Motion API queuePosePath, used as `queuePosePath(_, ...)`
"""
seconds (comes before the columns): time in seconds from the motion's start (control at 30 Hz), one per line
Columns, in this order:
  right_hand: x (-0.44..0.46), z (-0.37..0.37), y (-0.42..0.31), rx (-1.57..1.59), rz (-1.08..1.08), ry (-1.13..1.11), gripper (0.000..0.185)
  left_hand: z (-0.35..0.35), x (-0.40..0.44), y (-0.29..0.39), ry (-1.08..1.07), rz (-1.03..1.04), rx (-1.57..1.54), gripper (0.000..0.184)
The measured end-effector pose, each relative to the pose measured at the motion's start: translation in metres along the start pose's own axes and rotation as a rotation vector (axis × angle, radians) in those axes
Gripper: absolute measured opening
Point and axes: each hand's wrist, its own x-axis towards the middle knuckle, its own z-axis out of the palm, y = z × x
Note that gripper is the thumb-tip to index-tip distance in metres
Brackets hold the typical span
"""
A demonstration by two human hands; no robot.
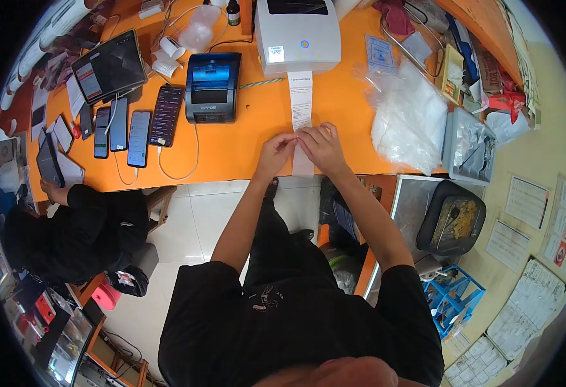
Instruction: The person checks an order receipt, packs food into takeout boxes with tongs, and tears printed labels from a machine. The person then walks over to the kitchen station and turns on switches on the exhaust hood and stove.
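A long white paper strip (301, 106) with printed lines comes out of the front of the white printer (299, 42) and runs down over the table's front edge. My left hand (275, 155) is on the strip's left side, its fingertips pinched together. From the right, my right hand (322, 147) lies over the strip, thumb and fingers bent and meeting my left fingertips at the paper. What the fingertips pinch is too small to make out. Below my hands, the lower part of the strip (302, 166) looks blank.
A black printer (212, 88) stands left of the strip, beside several phones (139, 138) and a tablet (110, 66). Plastic bags (409, 119) and a grey bin (470, 147) lie right on the orange table (257, 149). A person in black (80, 226) sits at the left.
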Motion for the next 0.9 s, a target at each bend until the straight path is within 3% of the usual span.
queuePosePath(0.2, 0.005, -0.007, -0.001, -0.009, 0.114, -0.003, 0.022, 0.006, 0.0, -0.003, 0.033, 0.003, 0.0, 0.012)
queuePosePath(0.3, 0.006, -0.016, -0.008, 0.108, 0.442, 0.35, 0.021, 0.001, 0.0, -0.003, 0.01, -0.043, 0.008, 0.011)
queuePosePath(0.4, 0.009, -0.046, -0.054, 0.116, 0.382, 0.374, 0.02, -0.008, 0.007, -0.01, -0.036, -0.078, -0.114, 0.014)
queuePosePath(0.53, -0.006, -0.039, -0.12, 0.108, 0.063, 0.25, 0.025, -0.002, 0.02, -0.006, -0.027, -0.1, -0.225, 0.02)
queuePosePath(0.67, -0.024, -0.037, -0.151, 0.151, 0.041, 0.081, 0.028, 0.008, 0.017, 0.025, 0.079, -0.179, -0.224, 0.025)
queuePosePath(0.83, -0.013, -0.065, -0.157, 0.33, 0.096, -0.106, 0.031, 0.006, 0.022, 0.015, 0.112, -0.202, -0.237, 0.028)
queuePosePath(0.9, -0.01, -0.059, -0.132, 0.247, 0.136, -0.007, 0.034, 0.007, 0.026, 0.013, 0.095, -0.151, -0.221, 0.028)
